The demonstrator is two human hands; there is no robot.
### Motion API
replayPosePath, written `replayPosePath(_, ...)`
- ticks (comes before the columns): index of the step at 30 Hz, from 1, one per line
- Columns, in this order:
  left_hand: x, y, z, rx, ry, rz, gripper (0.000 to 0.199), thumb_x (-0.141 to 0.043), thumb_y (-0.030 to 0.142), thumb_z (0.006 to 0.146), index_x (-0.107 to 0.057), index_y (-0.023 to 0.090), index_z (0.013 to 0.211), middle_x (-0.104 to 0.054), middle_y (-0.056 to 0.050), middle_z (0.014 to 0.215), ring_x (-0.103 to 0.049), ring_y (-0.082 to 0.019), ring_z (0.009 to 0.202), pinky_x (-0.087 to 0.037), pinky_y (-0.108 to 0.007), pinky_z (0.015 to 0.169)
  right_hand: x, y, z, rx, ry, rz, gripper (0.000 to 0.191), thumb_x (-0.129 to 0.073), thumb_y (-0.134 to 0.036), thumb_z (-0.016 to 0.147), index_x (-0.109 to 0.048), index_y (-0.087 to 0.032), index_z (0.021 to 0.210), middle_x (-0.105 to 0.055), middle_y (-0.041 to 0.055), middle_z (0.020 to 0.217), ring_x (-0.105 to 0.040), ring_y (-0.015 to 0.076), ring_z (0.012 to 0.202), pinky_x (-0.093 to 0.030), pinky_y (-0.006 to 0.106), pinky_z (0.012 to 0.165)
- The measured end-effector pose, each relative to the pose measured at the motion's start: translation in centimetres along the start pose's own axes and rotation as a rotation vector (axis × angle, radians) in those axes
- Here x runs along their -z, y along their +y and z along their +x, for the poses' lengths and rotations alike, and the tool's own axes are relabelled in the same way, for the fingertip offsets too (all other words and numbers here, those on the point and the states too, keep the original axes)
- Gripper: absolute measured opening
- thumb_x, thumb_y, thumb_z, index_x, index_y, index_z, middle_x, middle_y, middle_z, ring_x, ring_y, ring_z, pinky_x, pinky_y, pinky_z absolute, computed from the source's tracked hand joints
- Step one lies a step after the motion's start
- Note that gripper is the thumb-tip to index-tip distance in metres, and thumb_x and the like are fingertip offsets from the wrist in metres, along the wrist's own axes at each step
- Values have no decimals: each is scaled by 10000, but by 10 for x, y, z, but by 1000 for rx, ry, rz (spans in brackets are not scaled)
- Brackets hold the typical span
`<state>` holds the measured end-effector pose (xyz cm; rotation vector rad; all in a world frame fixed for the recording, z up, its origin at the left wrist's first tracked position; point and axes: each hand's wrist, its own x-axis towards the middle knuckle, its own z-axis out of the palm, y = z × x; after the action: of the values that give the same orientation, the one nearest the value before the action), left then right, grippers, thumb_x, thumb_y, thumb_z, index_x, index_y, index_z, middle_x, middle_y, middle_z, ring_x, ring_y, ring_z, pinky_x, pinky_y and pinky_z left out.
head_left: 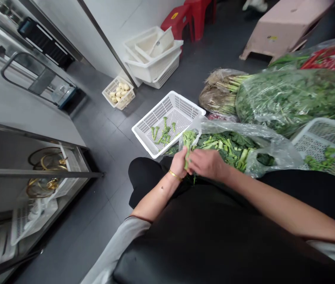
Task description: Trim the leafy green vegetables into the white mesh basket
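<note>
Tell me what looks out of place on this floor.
The stack of white baskets by the wall looks askew: the top basket sits tilted rather than nested flat.

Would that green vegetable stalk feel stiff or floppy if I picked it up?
Probably fairly stiff and light: the green vegetable stalk stands upright above the left hand and right hand without drooping. Its thick pale stem might snap rather than bend, while the leafy top likely gives more.

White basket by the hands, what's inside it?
Inside the white plastic basket lie a few short green vegetable stalks on its mesh floor. The bit of floor right under those stalks can't be seen, because they cover it.
</note>
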<state>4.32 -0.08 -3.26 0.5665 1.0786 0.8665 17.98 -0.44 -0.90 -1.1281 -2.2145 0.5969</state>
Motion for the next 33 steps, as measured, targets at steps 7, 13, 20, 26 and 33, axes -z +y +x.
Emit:
replayPosePath(7,4,16,-11,310,-291,-203,523,-281,624,880,-382,199,592,-228,76,332,-155,-56,210,-126,-177,249,4,21,-1,-453,-81,758,368,-513,-523,796,-522,-186,649,-569,9,564,-488,111,447,-390,254,464)
replayPosePath(13,4,10,-10,301,-437,-69,522,-307,645,859,-384,198,599,-285,71,330,-197,-63,205,-224,-192,235,8,29,10,-522,-54,1120,450,-681,-597,626,-478,-196,637,-518,-35,487,-463,100,405,-394,251,433)
replayPosePath(20,-4,2,-1,-34,-102,48,374,-546,522,812,-494,157,753,-462,47,458,-372,-67,298,-317,-185,306,-1,22,3,-274,39,19,306,-445,-361,879,-493,-187,632,-586,72,650,-532,156,579,-366,271,533)
replayPosePath(26,12,20,1,76,-80,-238,357,-403,457,907,-478,163,719,-305,71,434,-235,-42,291,-182,-160,287,-16,-4,-21,158,-77,110,356,-389,-349,914,-507,-192,617,-558,58,614,-528,151,604,-382,273,569)
replayPosePath(33,16,16,-11,268,-245,-199,415,-288,494,928,-404,193,668,-219,83,398,-120,-42,246,-112,-158,252,1,27,14,-533,-55,928,441,-652,-604,678,-521,-185,641,-597,8,538,-547,125,438,-462,264,462)
